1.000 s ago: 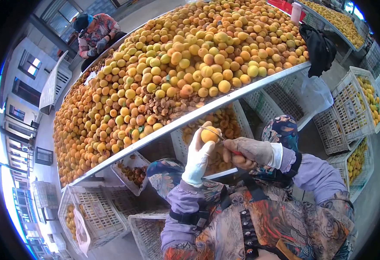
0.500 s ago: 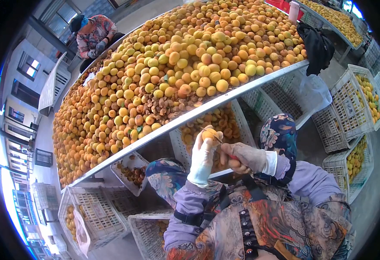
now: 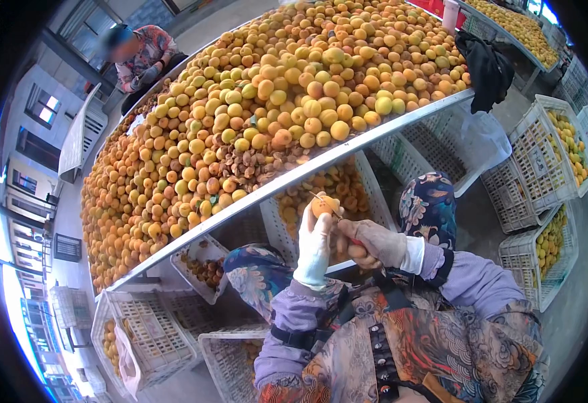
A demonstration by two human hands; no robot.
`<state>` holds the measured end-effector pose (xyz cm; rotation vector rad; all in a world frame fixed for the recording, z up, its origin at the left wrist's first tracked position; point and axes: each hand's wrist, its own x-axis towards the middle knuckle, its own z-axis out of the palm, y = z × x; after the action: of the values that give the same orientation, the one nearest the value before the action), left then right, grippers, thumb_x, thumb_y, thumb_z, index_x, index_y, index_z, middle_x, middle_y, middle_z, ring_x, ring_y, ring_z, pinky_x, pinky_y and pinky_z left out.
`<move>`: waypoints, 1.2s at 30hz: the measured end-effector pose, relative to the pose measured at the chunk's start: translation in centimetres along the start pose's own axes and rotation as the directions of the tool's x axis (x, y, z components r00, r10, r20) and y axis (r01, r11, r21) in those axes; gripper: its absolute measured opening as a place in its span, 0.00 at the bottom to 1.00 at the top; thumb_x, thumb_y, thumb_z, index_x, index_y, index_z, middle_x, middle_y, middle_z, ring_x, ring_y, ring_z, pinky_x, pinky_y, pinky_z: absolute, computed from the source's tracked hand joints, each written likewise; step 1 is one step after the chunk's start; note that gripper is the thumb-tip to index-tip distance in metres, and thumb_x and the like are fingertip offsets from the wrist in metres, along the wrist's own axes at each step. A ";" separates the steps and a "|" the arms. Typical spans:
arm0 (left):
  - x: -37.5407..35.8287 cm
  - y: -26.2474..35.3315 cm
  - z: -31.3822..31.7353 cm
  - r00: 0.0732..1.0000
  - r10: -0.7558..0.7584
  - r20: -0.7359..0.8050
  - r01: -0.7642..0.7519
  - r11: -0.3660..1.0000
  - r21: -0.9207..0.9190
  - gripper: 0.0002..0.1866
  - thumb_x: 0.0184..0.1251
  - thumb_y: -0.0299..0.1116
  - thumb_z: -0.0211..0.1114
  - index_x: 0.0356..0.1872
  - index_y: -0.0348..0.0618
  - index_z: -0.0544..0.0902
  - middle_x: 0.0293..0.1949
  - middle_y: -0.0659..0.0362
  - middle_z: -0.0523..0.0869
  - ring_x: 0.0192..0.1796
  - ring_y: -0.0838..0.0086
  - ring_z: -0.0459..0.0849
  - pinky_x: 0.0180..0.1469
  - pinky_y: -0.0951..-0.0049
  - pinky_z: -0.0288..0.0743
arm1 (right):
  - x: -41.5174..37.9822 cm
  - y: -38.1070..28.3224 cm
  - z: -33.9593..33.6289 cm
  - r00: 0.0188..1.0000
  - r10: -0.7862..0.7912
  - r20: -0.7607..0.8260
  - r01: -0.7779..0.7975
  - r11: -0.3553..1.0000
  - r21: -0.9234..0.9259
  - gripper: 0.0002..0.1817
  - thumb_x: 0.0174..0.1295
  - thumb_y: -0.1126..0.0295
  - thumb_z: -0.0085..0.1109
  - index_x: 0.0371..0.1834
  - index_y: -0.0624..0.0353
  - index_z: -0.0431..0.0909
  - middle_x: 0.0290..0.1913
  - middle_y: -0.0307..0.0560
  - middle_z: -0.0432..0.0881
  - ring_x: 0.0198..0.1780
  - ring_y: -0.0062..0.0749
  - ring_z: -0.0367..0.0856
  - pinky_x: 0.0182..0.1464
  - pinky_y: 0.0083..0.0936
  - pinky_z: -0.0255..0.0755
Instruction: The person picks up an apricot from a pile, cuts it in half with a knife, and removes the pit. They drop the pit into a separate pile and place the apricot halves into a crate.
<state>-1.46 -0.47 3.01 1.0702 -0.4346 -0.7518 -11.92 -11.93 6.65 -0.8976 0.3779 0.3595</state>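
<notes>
My left hand [image 3: 314, 243], in a white glove, holds an orange apricot [image 3: 323, 205] up in front of me, just below the table's metal edge [image 3: 348, 149]. My right hand [image 3: 373, 242], in a brownish glove, grips a small knife [image 3: 339, 218] with a red handle; its thin blade lies against the apricot. A white crate [image 3: 369, 176] with cut apricot pieces sits directly under both hands.
A large heap of apricots [image 3: 260, 107] covers the table ahead. Another person [image 3: 141, 55] sits at its far side. White crates [image 3: 542, 148] with fruit stand to the right, more crates [image 3: 146, 329] at lower left. A dark cloth [image 3: 485, 67] hangs off the table's right end.
Both hands have drawn slightly closer together and a little lower left, the apricot has turned in the left hand, and the knife stays at the fruit.
</notes>
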 end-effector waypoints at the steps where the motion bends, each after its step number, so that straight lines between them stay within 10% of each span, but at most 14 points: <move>1: 0.0 -0.2 -0.5 0.999 -0.038 0.001 0.038 0.999 -0.012 0.27 0.69 0.47 0.58 0.62 0.42 0.66 0.51 0.52 0.77 0.56 0.66 0.76 0.60 0.64 0.70 | 0.2 0.2 -0.1 1.000 0.005 -0.004 -0.005 1.000 0.024 0.26 0.69 0.43 0.40 0.31 0.56 0.71 0.10 0.32 0.58 0.08 0.17 0.54 0.09 0.17 0.47; 7: -0.9 -0.1 1.0 0.974 -0.228 -0.009 0.202 0.877 -0.437 0.23 0.71 0.47 0.54 0.56 0.41 0.69 0.45 0.54 0.80 0.47 0.72 0.78 0.53 0.69 0.71 | 0.8 1.9 0.2 0.997 -0.063 -0.048 0.064 0.998 0.025 0.26 0.69 0.44 0.39 0.31 0.56 0.71 0.12 0.33 0.60 0.09 0.18 0.55 0.10 0.17 0.47; 16: 0.3 -1.6 -0.5 0.999 0.018 -0.027 -0.018 1.000 0.001 0.23 0.72 0.49 0.50 0.55 0.39 0.70 0.47 0.54 0.80 0.47 0.68 0.78 0.56 0.68 0.71 | 0.6 1.1 -0.3 0.998 0.040 -0.048 -0.037 0.998 0.057 0.24 0.68 0.44 0.43 0.33 0.55 0.72 0.11 0.33 0.59 0.08 0.18 0.54 0.08 0.17 0.47; 22: 0.0 -0.4 1.1 0.949 -0.311 -0.057 0.268 0.886 -0.380 0.29 0.68 0.58 0.50 0.54 0.42 0.70 0.48 0.51 0.78 0.52 0.61 0.76 0.55 0.57 0.73 | 2.0 3.6 -0.7 0.987 -0.132 -0.087 0.135 0.990 0.040 0.22 0.70 0.46 0.40 0.34 0.53 0.72 0.13 0.33 0.61 0.08 0.17 0.55 0.09 0.16 0.47; 36: 0.4 -1.7 0.9 0.929 -0.367 -0.052 0.318 0.861 -0.397 0.28 0.69 0.59 0.48 0.51 0.41 0.72 0.43 0.52 0.81 0.44 0.65 0.80 0.47 0.63 0.79 | 1.1 2.2 -0.1 0.983 -0.008 -0.186 0.031 0.992 0.120 0.22 0.67 0.43 0.44 0.34 0.52 0.70 0.13 0.33 0.62 0.08 0.18 0.54 0.09 0.17 0.45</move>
<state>-2.37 -1.81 1.87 0.8235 0.0230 -1.0315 -11.98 -10.59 4.66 -0.8160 0.5561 0.2322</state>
